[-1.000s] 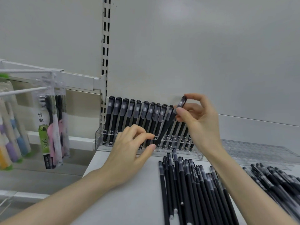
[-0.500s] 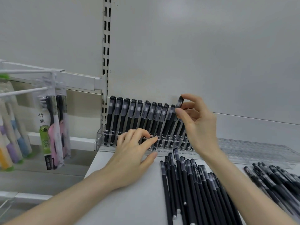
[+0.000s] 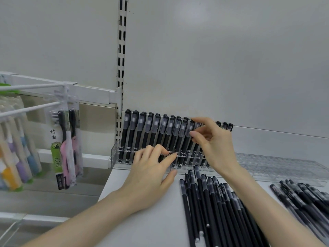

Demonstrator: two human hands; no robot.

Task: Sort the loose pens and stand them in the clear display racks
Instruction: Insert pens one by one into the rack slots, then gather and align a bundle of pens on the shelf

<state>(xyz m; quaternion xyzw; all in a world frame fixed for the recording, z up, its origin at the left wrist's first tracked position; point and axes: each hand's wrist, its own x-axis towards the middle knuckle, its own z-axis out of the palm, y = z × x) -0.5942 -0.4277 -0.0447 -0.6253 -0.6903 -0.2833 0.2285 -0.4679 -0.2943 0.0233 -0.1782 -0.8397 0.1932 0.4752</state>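
A clear display rack (image 3: 114, 155) stands against the back wall with several black pens (image 3: 140, 132) upright in it. My right hand (image 3: 216, 145) pinches the capped top of one black pen (image 3: 191, 128) that stands in the row. My left hand (image 3: 151, 172) rests on the shelf, its fingertips touching the rack's front edge. Several loose black pens (image 3: 210, 202) lie on the white shelf below my right wrist. A second heap of loose pens (image 3: 302, 198) lies at the right.
A flat clear rack (image 3: 277, 165) lies at the back right of the white shelf (image 3: 138, 227). Packaged toothbrushes (image 3: 65, 143) hang from white hooks at the left. A slotted metal upright (image 3: 122, 50) runs up the wall.
My right hand has swung the tilted pen upright and lowered it into the row. My left hand's fingers have stayed at the rack's front edge.
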